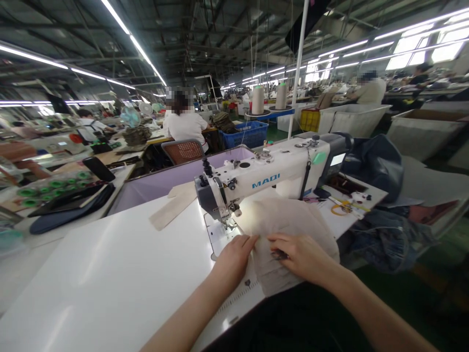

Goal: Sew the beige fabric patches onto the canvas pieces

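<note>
A white sewing machine (271, 171) stands on the white table, its needle area lit. Beige fabric (293, 220) lies under and to the right of the machine head, hanging towards the front edge. My left hand (236, 254) rests at the fabric's left edge, just in front of the needle plate, fingers together and pinching the edge. My right hand (296, 254) is on the fabric a little to the right, its fingers bent round a small dark object (279, 254) too unclear to name. A separate beige strip (174, 208) lies on the table left of the machine head.
Scissors (340, 208) and small items lie right of the machine. Denim (388, 239) hangs beyond the table's right edge. A lilac-lined bin (157, 183) is behind the table. Two thread cones (258, 100) stand further back. A person in white (185, 124) sits ahead.
</note>
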Demonstrator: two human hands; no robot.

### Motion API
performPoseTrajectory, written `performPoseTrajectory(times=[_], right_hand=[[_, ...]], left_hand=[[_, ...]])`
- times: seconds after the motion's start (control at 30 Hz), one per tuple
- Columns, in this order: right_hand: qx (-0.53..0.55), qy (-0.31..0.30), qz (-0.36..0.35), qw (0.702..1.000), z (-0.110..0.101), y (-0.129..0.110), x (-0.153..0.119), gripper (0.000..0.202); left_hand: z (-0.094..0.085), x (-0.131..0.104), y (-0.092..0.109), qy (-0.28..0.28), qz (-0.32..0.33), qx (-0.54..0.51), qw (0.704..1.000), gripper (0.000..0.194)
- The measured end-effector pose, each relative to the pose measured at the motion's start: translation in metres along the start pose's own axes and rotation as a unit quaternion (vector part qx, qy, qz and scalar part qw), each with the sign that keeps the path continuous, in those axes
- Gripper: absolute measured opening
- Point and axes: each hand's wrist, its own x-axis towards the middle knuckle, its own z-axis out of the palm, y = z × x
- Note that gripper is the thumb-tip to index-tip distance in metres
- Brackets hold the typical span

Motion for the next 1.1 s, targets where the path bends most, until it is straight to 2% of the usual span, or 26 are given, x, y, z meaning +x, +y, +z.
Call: performPoseTrajectory(times=[0.1,0.17,0.33,0.43,0.57,0.7,0.73,0.8,0.87,0.93,1.03,1.1], right_hand=[[0.035,0.017,-0.007,0.999,0.003,0.005,-0.003,0.026],[0.057,0.027,-0.007,0.998,0.005,0.007,-0.004,0.026],[0.141,0.055,0.009,0.988,0.006,0.008,-0.004,0.027],[0.189,0.063,0.025,0.98,0.006,0.008,-0.003,0.027],[0.239,0.097,0.04,0.965,0.009,0.01,-0.001,0.023],[0.262,0.223,0.101,0.934,0.008,0.013,-0.002,0.024],[0.255,0.253,0.115,0.926,0.006,0.014,-0.004,0.026],[0.217,0.286,0.107,0.927,0.0,0.015,-0.009,0.03],[0.152,0.287,0.06,0.944,-0.007,0.014,-0.016,0.042],[0.08,0.261,0.01,0.962,-0.012,0.012,-0.024,0.051],[0.021,0.184,-0.024,0.982,-0.011,0.007,-0.034,0.046],[0.03,0.125,-0.039,0.991,-0.005,-0.001,-0.035,0.043]], left_hand=[[0.0,0.017,-0.004,-0.047,-0.007,0.061,0.997,0.059],[-0.007,0.025,-0.006,-0.059,0.02,0.09,0.994,0.049],[-0.025,0.031,-0.007,-0.045,0.149,0.076,0.985,0.028],[-0.027,0.032,-0.008,-0.031,0.184,0.048,0.981,0.027],[-0.024,0.04,-0.006,-0.03,0.149,0.0,0.988,0.027],[-0.025,0.053,0.0,-0.054,0.117,0.012,0.992,0.025],[-0.026,0.055,0.001,-0.049,0.114,-0.001,0.992,0.027],[-0.031,0.057,0.005,-0.004,0.102,-0.063,0.993,0.031],[-0.041,0.049,0.008,0.047,0.099,-0.132,0.985,0.034],[-0.054,0.03,0.011,0.066,0.113,-0.165,0.978,0.035],[-0.072,-0.018,0.011,0.038,0.126,-0.147,0.98,0.043],[-0.078,-0.057,0.01,-0.002,0.09,-0.107,0.99,0.056]])
